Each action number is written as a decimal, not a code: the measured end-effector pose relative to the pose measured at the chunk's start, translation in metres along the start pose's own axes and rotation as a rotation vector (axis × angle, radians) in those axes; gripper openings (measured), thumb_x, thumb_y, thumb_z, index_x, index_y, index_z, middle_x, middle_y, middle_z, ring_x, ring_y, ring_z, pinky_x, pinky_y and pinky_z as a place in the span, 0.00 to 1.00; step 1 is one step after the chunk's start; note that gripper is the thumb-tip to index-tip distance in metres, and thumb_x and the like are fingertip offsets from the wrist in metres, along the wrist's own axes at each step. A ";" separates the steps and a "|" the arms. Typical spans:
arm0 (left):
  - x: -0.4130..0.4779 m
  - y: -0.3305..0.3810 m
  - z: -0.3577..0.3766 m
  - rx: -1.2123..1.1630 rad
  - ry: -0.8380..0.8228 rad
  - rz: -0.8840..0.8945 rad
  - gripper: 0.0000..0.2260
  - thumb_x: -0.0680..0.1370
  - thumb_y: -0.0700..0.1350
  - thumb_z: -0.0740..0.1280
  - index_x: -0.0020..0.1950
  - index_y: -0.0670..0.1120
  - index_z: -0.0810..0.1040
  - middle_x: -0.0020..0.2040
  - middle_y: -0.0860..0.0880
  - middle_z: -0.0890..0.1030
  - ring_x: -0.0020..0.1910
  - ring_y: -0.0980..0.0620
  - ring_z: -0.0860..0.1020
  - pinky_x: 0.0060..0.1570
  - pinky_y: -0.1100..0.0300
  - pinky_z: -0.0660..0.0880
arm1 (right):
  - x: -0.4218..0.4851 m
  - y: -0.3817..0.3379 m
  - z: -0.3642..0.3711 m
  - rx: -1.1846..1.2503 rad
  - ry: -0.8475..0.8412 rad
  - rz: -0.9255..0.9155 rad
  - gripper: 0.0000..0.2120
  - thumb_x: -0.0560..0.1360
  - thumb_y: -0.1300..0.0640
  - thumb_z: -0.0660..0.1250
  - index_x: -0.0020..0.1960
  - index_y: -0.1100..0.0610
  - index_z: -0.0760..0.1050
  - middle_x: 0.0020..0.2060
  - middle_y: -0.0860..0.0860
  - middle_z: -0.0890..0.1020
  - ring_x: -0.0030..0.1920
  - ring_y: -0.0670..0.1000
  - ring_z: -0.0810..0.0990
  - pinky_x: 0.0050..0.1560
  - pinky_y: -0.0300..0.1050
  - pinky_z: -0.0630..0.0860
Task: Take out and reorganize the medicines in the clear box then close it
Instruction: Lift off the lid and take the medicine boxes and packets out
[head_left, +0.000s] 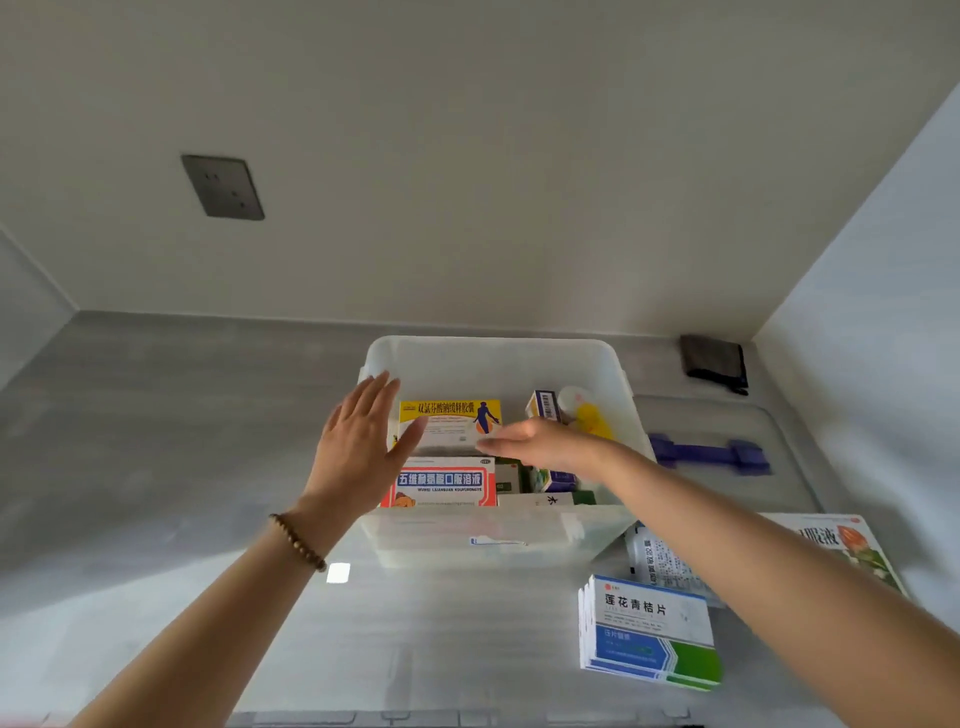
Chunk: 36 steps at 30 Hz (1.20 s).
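The clear box (493, 353) stands open on the grey counter with several medicine packs inside. A yellow-and-white pack (449, 421) stands upright in the box, and behind the front wall lies a red, white and blue pack (441, 483). My left hand (358, 447) is flat with straight fingers at the yellow pack's left side. My right hand (540, 441) reaches in from the right, its fingertips at the pack's right edge. A yellow-capped bottle (589, 415) and a purple-white pack (543, 405) sit at the box's right.
The clear lid with a purple handle (706, 454) lies to the right of the box. A stack of blue, white and green packs (649, 631) sits front right, with a white sachet (657, 564) and a flower-printed pack (852, 545) behind. A dark cloth (714, 361) lies in the back corner.
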<state>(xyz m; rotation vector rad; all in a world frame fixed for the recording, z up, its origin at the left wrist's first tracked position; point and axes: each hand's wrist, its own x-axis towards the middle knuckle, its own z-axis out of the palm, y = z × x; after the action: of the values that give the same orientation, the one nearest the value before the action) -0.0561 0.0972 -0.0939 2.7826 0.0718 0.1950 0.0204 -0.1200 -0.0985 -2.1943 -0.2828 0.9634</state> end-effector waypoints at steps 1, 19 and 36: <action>0.000 0.000 0.001 -0.018 0.018 -0.015 0.33 0.74 0.65 0.47 0.74 0.48 0.59 0.75 0.50 0.59 0.75 0.51 0.53 0.71 0.52 0.54 | 0.008 0.000 0.004 -0.008 -0.029 0.045 0.30 0.70 0.34 0.63 0.68 0.48 0.70 0.64 0.46 0.76 0.61 0.48 0.73 0.60 0.41 0.71; 0.002 0.001 0.005 -0.112 0.058 -0.088 0.33 0.73 0.66 0.47 0.70 0.48 0.66 0.72 0.50 0.65 0.74 0.48 0.55 0.67 0.44 0.62 | 0.039 0.009 0.022 0.311 -0.076 0.203 0.24 0.72 0.48 0.69 0.63 0.59 0.74 0.60 0.55 0.80 0.64 0.55 0.74 0.70 0.52 0.64; -0.004 0.008 -0.011 -0.418 0.073 0.031 0.27 0.78 0.60 0.53 0.74 0.58 0.48 0.66 0.51 0.71 0.67 0.47 0.66 0.68 0.43 0.63 | -0.022 -0.031 -0.037 0.449 0.201 -0.151 0.22 0.63 0.35 0.67 0.44 0.53 0.80 0.39 0.49 0.86 0.38 0.45 0.85 0.35 0.32 0.77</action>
<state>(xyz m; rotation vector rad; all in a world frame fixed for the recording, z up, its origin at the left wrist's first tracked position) -0.0616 0.0929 -0.0809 2.3610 0.0049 0.2841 0.0339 -0.1271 -0.0477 -1.8097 -0.1199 0.6422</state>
